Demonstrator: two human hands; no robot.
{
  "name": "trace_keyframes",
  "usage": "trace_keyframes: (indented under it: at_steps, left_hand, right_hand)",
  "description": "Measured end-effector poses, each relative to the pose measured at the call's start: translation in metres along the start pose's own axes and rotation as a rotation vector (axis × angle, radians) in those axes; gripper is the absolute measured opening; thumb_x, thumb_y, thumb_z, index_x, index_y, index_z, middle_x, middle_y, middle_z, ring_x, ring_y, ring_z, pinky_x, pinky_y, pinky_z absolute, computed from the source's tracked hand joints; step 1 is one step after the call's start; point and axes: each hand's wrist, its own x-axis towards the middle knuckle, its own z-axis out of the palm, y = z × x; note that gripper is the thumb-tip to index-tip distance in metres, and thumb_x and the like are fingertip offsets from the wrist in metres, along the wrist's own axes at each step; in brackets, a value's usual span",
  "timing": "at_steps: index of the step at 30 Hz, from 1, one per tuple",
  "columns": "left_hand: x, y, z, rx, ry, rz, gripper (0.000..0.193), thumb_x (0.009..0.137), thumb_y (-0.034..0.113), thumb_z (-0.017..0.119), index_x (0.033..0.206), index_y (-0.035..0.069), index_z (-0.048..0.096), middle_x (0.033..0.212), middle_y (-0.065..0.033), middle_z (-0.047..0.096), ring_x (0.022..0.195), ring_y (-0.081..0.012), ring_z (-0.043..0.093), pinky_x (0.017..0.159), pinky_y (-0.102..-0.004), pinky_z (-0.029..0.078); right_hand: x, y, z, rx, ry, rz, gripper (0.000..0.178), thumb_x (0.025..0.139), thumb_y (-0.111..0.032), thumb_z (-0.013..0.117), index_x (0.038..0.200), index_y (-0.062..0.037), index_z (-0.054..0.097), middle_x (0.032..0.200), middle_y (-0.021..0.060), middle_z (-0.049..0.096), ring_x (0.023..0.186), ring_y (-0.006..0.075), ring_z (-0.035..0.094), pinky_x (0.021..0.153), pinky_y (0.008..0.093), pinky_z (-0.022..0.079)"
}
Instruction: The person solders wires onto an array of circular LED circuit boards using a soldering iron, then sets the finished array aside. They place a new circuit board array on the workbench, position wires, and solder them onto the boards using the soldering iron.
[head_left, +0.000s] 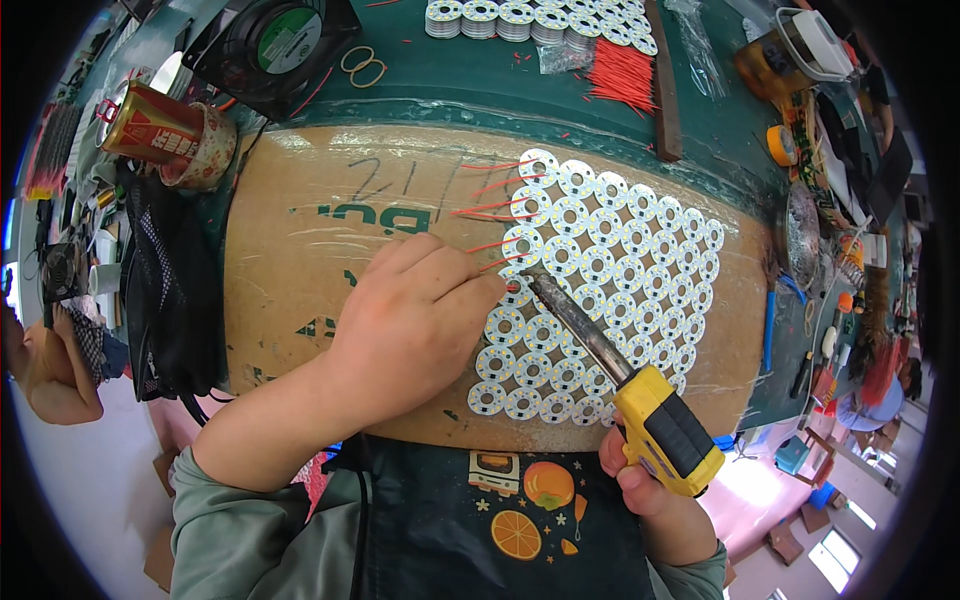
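Observation:
Round white LED boards (562, 243), each with a hole in the middle, lie in close rows on a brown cardboard sheet (290, 220). Thin red wires (488, 211) stick out leftward from the upper boards of the left column. My left hand (410, 310) is closed at that column, thumb and fingers pinched over a board with a bit of red wire showing at the fingertips. In my right hand (640, 480) is a yellow-and-black soldering iron (665, 425). Its dark tip points up and left, close to my left fingertips; contact with the board cannot be made out.
Stacked LED boards (500, 25) and a pile of red wires (620, 75) are at the back, beside a dark bar (668, 110). A black fan (275, 45), a red-gold can (150, 125) and a lidded jar (790, 50) stand around. Another person (55, 365) sits far left.

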Motion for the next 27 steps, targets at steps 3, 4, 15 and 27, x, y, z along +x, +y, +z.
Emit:
trace_keyframes:
  at_steps: [3, 4, 15, 27]
  left_hand:
    - [-0.0006, -0.001, 0.0004, -0.015, 0.006, -0.007, 0.024, 0.068, -0.001, 0.076, 0.091, 0.006, 0.073, 0.082, -0.0044, 0.063, 0.075, -0.0237, 0.061, 0.068, -0.0352, 0.049]
    - [-0.0008, -0.0014, 0.0004, -0.023, 0.007, -0.009, 0.023, 0.068, -0.002, 0.076, 0.09, 0.006, 0.073, 0.082, -0.0045, 0.063, 0.075, -0.0239, 0.061, 0.068, -0.0354, 0.049]
    - [0.003, 0.0001, -0.0017, -0.032, -0.025, -0.04, 0.02, 0.07, -0.001, 0.076, 0.089, 0.005, 0.071, 0.081, -0.0067, 0.063, 0.075, -0.0261, 0.061, 0.068, -0.0373, 0.049]
    - [0.0018, 0.001, -0.0003, -0.016, 0.005, -0.021, 0.022, 0.069, -0.002, 0.076, 0.089, 0.005, 0.072, 0.081, -0.0059, 0.063, 0.076, -0.0251, 0.061, 0.068, -0.0362, 0.049]
  right_hand:
    - [0.0021, -0.0017, -0.0016, -0.042, -0.017, 0.015, 0.02, 0.084, -0.024, 0.073, 0.089, -0.0066, 0.066, 0.076, 0.0053, 0.062, 0.068, 0.0255, 0.062, 0.06, 0.0353, 0.048]
    - [0.0021, -0.0012, -0.0019, -0.041, -0.017, 0.016, 0.02, 0.084, -0.024, 0.073, 0.089, -0.0066, 0.066, 0.076, 0.0053, 0.062, 0.068, 0.0255, 0.062, 0.06, 0.0353, 0.048]
    - [0.0003, 0.0036, -0.0036, -0.1, -0.038, 0.015, 0.018, 0.084, -0.026, 0.072, 0.085, -0.0093, 0.064, 0.075, 0.0034, 0.063, 0.067, 0.0267, 0.061, 0.06, 0.0366, 0.048]
    - [0.0001, 0.004, -0.0049, -0.115, -0.059, 0.024, 0.02, 0.084, -0.027, 0.073, 0.084, -0.0099, 0.064, 0.074, 0.0033, 0.062, 0.067, 0.0266, 0.061, 0.059, 0.0367, 0.047]
